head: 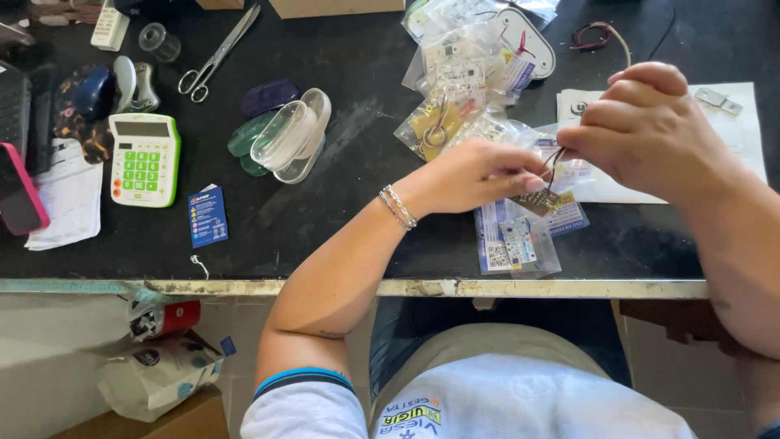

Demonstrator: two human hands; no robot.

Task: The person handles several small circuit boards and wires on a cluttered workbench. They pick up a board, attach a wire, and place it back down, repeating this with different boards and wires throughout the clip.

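The person is sitting at a black worktop [341, 228], holding both hands together above its right half. The left hand [475, 175], wearing thin bracelets at the wrist, is pinching a small circuit board [538, 201] between its fingertips. The right hand [650, 130], at about two o'clock from the left, is closing its fingers on the thin wires [554, 157] that run up from the board. The board is hanging just above a heap of clear plastic bags of electronic parts [471, 73], which is spreading from twelve o'clock of the hands down to six o'clock. A white paper sheet [747, 130] is lying under the right hand. Well apart at nine o'clock a white and green calculator [145, 158] is resting, with clear oval lids [292, 134] between it and the hands, and scissors [219, 53] at eleven o'clock.
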